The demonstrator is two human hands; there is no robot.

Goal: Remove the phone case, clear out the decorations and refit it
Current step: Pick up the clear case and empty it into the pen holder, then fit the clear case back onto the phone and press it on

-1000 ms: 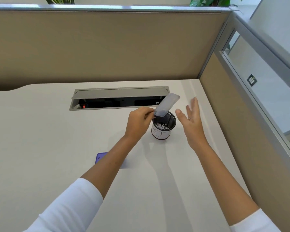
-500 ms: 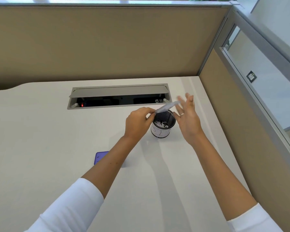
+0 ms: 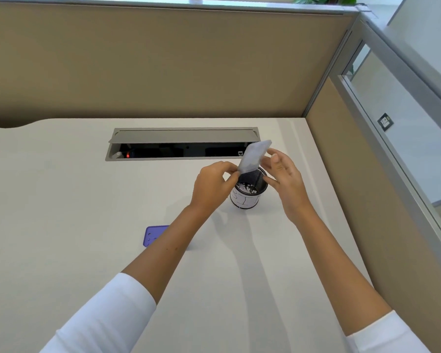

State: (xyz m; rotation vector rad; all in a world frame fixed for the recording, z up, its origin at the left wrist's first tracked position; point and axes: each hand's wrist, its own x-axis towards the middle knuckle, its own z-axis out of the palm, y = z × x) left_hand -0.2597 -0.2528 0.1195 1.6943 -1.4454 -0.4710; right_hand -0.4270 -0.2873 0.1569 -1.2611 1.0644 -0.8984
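Left hand (image 3: 213, 186) is pinching the clear phone case (image 3: 254, 156) over the mesh cup (image 3: 250, 191), right hand (image 3: 287, 178) open, fingertips touching the case's edge.

White desk (image 3: 61, 200), tan partition (image 3: 163, 67) — glass panel (image 3: 405, 138)

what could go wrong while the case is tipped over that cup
1. The clear case is pinched only at its lower corner by the left hand, so it could slip.
2. It overhangs the mesh cup, so beads may miss and scatter on the desk.
3. The right hand could knock the cup.
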